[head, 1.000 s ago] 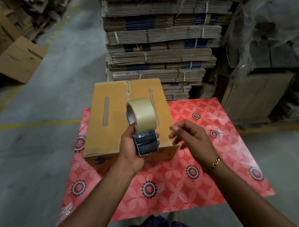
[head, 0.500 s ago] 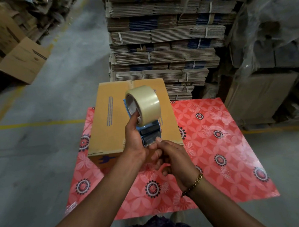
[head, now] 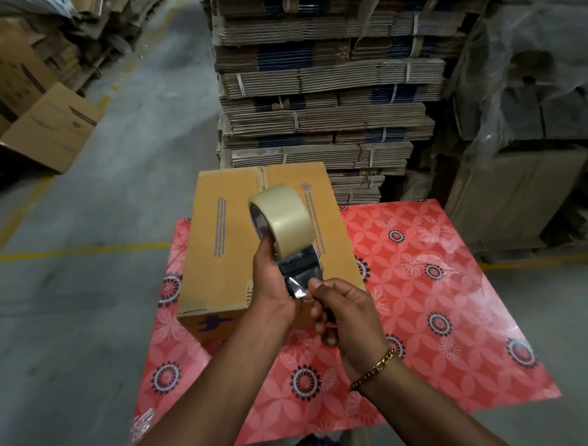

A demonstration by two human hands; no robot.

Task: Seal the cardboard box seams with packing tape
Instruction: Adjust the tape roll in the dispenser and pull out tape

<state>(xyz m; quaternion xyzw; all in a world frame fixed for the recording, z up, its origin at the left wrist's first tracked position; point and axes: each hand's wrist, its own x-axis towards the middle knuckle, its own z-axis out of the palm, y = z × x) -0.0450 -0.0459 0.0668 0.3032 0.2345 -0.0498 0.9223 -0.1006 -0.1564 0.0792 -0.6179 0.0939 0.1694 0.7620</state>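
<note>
Since half a second ago the right hand (head: 347,308) has crept up to pinch the tape's loose end | left hand (head: 271,284) wraps one tape dispenser (head: 296,266) — above one cardboard box (head: 226,246) | one red floral mat (head: 441,300) beneath.

A closed tan cardboard box (head: 226,246) with blue print sits on the left part of the red flowered bench (head: 457,283), its top seam running near to far. Above its near right corner, a tape dispenser (head: 296,266) carries a fat clear tape roll (head: 282,216), a short shiny tape end (head: 297,288) drawn out at its near edge.
</note>
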